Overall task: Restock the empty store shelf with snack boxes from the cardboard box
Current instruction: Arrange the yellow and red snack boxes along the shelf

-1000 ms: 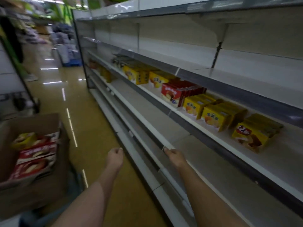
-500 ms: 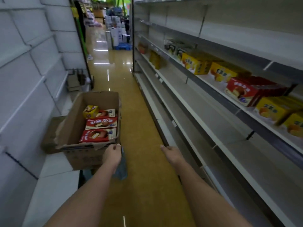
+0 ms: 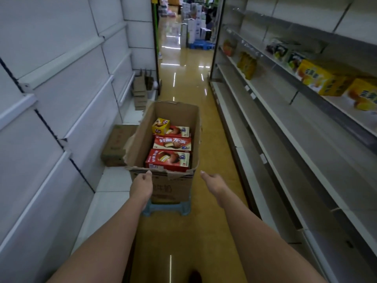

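Note:
An open cardboard box (image 3: 142, 139) stands on a blue plastic stool (image 3: 166, 209) in the aisle ahead of me. Inside lie three red snack boxes (image 3: 168, 160) and one small yellow box (image 3: 161, 126). My left hand (image 3: 141, 183) reaches to the box's near rim, fingers loosely curled, holding nothing. My right hand (image 3: 212, 181) hovers just right of the box's near corner, relaxed and empty. The store shelf (image 3: 285, 127) runs along the right; yellow snack boxes (image 3: 320, 78) sit on an upper tier.
White shelving panels (image 3: 61, 99) line the left side. A closed brown carton (image 3: 116, 146) lies on the floor left of the open box, and folded cardboard (image 3: 140, 92) is stacked further back. Stacked goods (image 3: 193, 31) stand at the aisle's far end.
My view has swung left from the shelf to the cardboard box, which is now centred. My right hand has left the shelf edge, and both hands have come up to the box's near rim.

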{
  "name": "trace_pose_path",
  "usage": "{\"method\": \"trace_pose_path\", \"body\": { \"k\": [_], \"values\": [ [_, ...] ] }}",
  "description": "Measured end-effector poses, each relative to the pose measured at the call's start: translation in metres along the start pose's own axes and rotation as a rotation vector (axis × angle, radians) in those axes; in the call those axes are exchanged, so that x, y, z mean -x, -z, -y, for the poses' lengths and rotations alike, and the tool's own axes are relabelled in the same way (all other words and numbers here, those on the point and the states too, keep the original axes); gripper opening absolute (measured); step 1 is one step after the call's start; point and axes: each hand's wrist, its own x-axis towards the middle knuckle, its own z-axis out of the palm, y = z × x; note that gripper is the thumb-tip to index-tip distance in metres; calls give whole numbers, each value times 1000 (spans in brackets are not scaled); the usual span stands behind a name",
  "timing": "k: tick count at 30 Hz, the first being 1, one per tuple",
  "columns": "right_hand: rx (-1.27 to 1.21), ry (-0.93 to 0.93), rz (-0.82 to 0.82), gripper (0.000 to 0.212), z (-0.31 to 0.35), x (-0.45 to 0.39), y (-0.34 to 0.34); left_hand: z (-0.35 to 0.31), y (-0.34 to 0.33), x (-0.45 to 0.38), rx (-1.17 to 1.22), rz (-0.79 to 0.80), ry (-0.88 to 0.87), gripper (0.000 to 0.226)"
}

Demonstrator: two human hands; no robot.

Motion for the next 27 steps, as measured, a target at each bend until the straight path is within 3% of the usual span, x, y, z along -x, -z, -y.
{"method": "trace_pose_path", "body": {
  "k": [7, 13, 27],
  "values": [
    [12, 61, 72, 45, 49, -70, -23, -21, -3, -59, 70, -35, 56, 47],
    [27, 65, 126, 57, 97, -142, -25, -67, -23, -117, 71, -51, 62, 40],
    [47, 16, 141, 51, 155, -262, -25, -101, -76, -236, -4, -4, 130, 47]
  ]
}}
